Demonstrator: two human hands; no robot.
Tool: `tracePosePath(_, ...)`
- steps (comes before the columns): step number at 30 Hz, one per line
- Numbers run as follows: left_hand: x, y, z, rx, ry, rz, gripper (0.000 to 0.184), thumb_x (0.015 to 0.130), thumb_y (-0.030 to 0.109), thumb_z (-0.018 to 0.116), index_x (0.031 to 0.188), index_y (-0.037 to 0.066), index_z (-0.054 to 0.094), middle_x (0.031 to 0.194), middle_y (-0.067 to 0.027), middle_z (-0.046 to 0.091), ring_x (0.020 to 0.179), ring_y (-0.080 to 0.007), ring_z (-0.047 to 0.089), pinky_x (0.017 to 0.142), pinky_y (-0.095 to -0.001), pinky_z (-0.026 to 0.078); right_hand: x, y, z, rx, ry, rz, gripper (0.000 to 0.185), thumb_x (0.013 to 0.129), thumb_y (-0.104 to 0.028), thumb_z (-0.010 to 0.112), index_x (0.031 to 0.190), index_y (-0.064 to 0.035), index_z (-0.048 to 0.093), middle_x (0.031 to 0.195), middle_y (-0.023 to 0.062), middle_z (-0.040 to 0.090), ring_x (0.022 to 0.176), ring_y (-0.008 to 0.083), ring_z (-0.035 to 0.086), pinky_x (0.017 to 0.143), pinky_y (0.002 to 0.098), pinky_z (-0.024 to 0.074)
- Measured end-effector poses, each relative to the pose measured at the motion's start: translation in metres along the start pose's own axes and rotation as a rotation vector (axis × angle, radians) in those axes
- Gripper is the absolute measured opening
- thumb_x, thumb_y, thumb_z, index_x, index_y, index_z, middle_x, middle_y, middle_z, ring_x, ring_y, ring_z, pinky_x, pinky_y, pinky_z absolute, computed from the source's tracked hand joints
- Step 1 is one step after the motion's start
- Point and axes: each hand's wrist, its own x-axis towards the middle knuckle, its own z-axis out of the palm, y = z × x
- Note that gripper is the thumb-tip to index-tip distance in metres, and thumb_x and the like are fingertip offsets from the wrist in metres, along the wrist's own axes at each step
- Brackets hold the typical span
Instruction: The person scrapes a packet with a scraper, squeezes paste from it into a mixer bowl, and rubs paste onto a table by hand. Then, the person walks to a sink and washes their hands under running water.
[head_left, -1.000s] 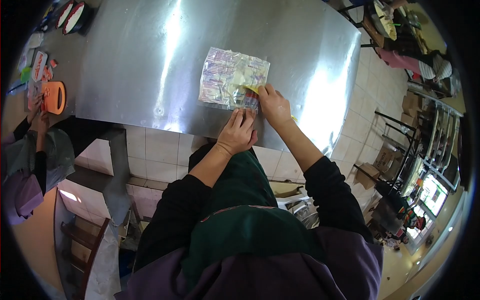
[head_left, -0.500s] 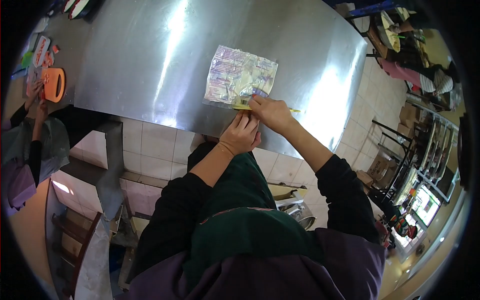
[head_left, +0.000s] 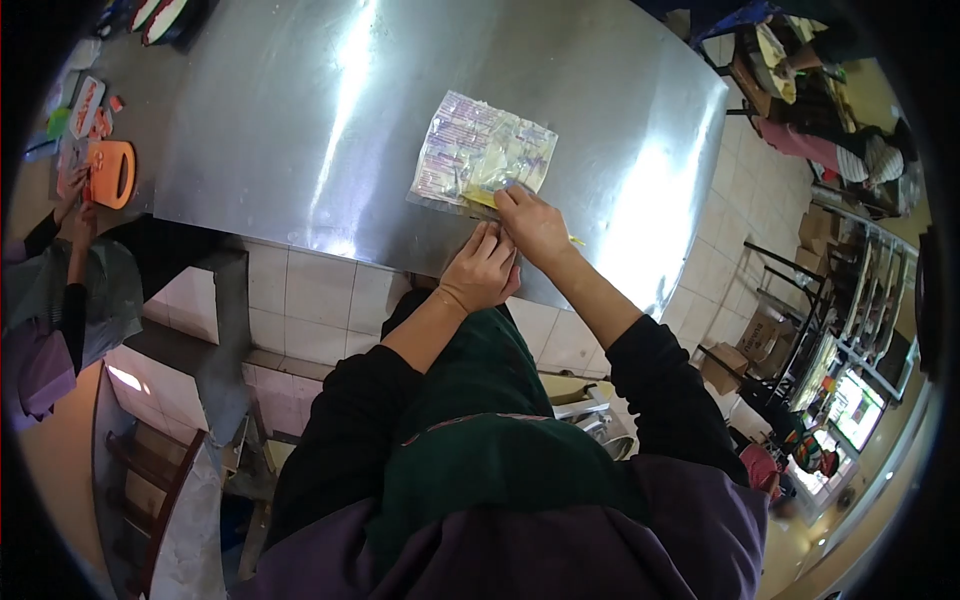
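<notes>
A flattened plastic packet [head_left: 475, 150] with rows of small print and yellowish residue lies on the metal table. My right hand [head_left: 530, 222] is closed around a yellow tool [head_left: 481, 195], whose flat end lies against the packet's lower part; its other end shows past my wrist. My left hand [head_left: 482, 266] is at the table's near edge, fingers pressed together at the packet's lower corner. What those fingers pinch is mostly hidden.
The metal table [head_left: 260, 120] spans the front. At far left, a co-worker's hands are at an orange cutting board [head_left: 111, 174], near a white tray [head_left: 87, 107]. Two dark, red-rimmed pans stand at the upper left. Cardboard boxes [head_left: 765, 335] and racks are at right.
The yellow tool has moved across the packet's lower part with my right hand, its blade now flatter against the plastic. My left hand stays at the near corner. The view has shifted slightly.
</notes>
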Motion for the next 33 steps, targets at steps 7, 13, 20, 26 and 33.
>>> tracePosePath(7, 0.002, -0.017, -0.032, -0.073, -0.006, -0.118, 0.038, 0.075, 0.021, 0.056, 0.100, -0.008, 0.059, 0.111, -0.0203, 0.053, 0.108, -0.0350, 0.048, 0.102, -0.0420, 0.033, 0.005, 0.001, -0.016, 0.016, -0.154, 0.016, 0.017, 0.079, -0.013, 0.054, 0.095, -0.0100, 0.050, 0.092, 0.0064, 0.056, 0.087, 0.0264, 0.061, 0.064, 0.0380, 0.0528)
tracePosePath(13, -0.001, -0.027, -0.024, -0.011, -0.051, -0.108, 0.035, 0.074, 0.019, 0.057, 0.096, -0.008, 0.059, 0.115, -0.0213, 0.051, 0.113, -0.0369, 0.045, 0.103, -0.0432, 0.031, 0.001, -0.002, -0.005, -0.009, -0.057, 0.006, 0.017, 0.079, -0.014, 0.057, 0.091, -0.0094, 0.047, 0.086, 0.0058, 0.055, 0.079, 0.0248, 0.061, 0.057, 0.0375, 0.0513)
tracePosePath(20, -0.001, -0.028, -0.021, 0.000, -0.037, -0.084, 0.028, 0.071, 0.018, 0.058, 0.083, -0.007, 0.060, 0.111, -0.0217, 0.053, 0.108, -0.0373, 0.049, 0.101, -0.0438, 0.034, 0.002, -0.012, -0.001, -0.125, -0.086, 0.090, 0.016, 0.078, -0.011, 0.054, 0.093, -0.0085, 0.047, 0.090, 0.0059, 0.054, 0.088, 0.0239, 0.061, 0.055, 0.0372, 0.0542)
tracePosePath(26, -0.002, -0.029, -0.019, 0.029, -0.054, -0.084, 0.043, 0.073, 0.020, 0.055, 0.102, -0.011, 0.057, 0.109, -0.0215, 0.053, 0.105, -0.0355, 0.050, 0.100, -0.0430, 0.036, 0.009, -0.012, 0.001, -0.143, -0.072, 0.159, 0.017, 0.078, -0.011, 0.054, 0.093, -0.0088, 0.047, 0.088, 0.0064, 0.054, 0.083, 0.0249, 0.062, 0.056, 0.0362, 0.0541)
tracePosePath(33, -0.002, -0.028, -0.021, 0.040, -0.079, -0.074, 0.051, 0.073, 0.020, 0.055, 0.112, -0.012, 0.052, 0.110, -0.0211, 0.053, 0.105, -0.0350, 0.050, 0.099, -0.0420, 0.037, 0.021, -0.008, 0.004, -0.147, -0.022, 0.311, 0.014, 0.080, -0.011, 0.053, 0.092, -0.0083, 0.046, 0.086, 0.0086, 0.056, 0.076, 0.0279, 0.064, 0.055, 0.0380, 0.0532)
